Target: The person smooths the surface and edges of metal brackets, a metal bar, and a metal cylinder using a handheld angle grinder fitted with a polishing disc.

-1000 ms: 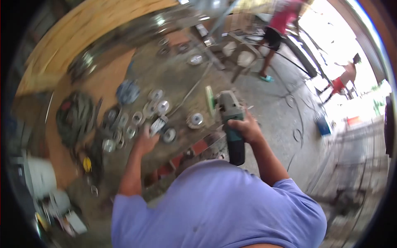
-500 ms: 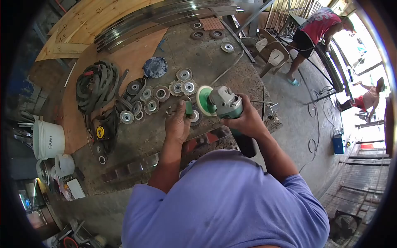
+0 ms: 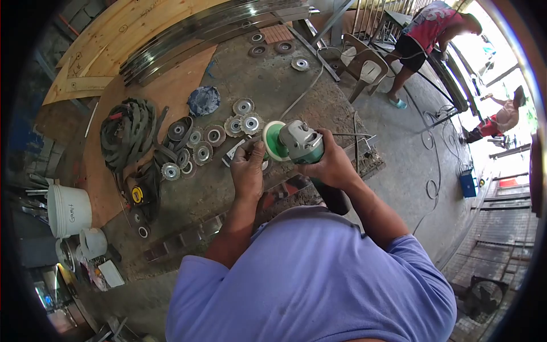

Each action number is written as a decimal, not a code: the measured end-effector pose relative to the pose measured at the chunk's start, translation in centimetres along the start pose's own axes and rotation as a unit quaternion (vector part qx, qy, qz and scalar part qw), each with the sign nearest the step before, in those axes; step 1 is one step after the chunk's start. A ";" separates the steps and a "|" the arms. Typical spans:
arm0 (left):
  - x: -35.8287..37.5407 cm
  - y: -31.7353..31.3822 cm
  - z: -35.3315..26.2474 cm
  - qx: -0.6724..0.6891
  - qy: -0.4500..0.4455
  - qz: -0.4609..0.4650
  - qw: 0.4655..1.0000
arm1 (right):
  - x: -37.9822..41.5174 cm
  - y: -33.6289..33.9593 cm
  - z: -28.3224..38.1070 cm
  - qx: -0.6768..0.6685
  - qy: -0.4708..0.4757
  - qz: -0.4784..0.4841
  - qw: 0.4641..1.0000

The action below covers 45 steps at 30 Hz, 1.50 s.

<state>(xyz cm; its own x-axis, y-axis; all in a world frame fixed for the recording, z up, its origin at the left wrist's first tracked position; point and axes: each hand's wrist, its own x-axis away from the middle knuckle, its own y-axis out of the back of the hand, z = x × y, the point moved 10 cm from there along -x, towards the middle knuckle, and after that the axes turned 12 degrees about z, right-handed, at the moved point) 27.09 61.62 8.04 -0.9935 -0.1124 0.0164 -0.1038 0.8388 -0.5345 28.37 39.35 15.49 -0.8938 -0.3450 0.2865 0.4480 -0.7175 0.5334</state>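
My right hand [image 3: 331, 166] is wrapped round the body of an angle grinder [image 3: 302, 142]. A round polishing disc [image 3: 275, 141] with a green face and pale rim is fitted on the grinder and faces left. Close by the disc, my left hand [image 3: 248, 174] is closed with its thumb up, pinching a small green block mostly hidden by the fingers and the disc's lower edge. A pale metal piece [image 3: 230, 155] shows just left of those fingers. Several flap discs [image 3: 202, 153] lie on the worktable left of and beyond my hands.
Coiled dark belts [image 3: 130, 131], a blue crumpled lump [image 3: 204, 101] and a yellow tape measure [image 3: 137, 195] lie at the left. White buckets [image 3: 69, 210] stand beside the table. Long metal tubes [image 3: 211, 34] line the back. A person [image 3: 428, 40] bends over near a plastic chair [image 3: 367, 65].
My left hand has come closer to the disc, and the green block, plainly visible before, is now mostly covered. The whole view has shifted a little. The grinder stays in my right hand.
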 end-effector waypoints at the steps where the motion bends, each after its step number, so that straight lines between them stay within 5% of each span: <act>1: -0.2 -0.1 0.0 -0.012 0.000 0.003 1.000 | 0.1 0.1 0.0 0.001 -0.002 -0.003 1.000; 21: -0.8 -0.6 -0.4 -0.097 0.025 0.017 0.995 | -0.3 0.4 -1.4 -0.017 -0.013 0.004 1.000; 24: 0.3 0.4 -0.9 -0.187 0.025 0.004 0.982 | -1.9 0.8 -4.2 -0.179 0.009 0.083 0.980; 27: 0.4 4.7 -0.3 -0.598 0.004 0.035 0.801 | -2.1 -1.1 -6.5 -0.498 0.115 0.216 0.832; 29: 1.6 8.7 1.5 -0.673 0.071 0.044 0.735 | -2.1 -2.5 -9.7 -0.632 0.146 0.246 0.720; 32: 2.8 14.1 3.1 -0.749 0.061 0.032 0.659 | -0.9 -2.5 -9.9 -0.683 0.174 0.258 0.661; 35: 1.8 11.1 1.3 -0.773 0.026 0.034 0.634 | -0.7 -0.8 -10.9 -0.635 0.185 0.196 0.724; 39: -1.9 7.7 2.4 -0.745 0.019 0.065 0.664 | 0.4 2.5 -12.0 -0.557 0.200 0.111 0.798; 45: -6.7 2.5 6.8 -0.808 0.058 0.139 0.570 | 4.2 4.8 -13.7 -0.535 0.181 -0.009 0.825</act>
<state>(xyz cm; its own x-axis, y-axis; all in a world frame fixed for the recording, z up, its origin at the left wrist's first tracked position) 33.84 60.80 0.84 -0.9683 0.1023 0.2277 0.2454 0.2224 0.9436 26.50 26.21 8.37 -0.9346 -0.3480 -0.0738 0.3325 -0.7806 -0.5293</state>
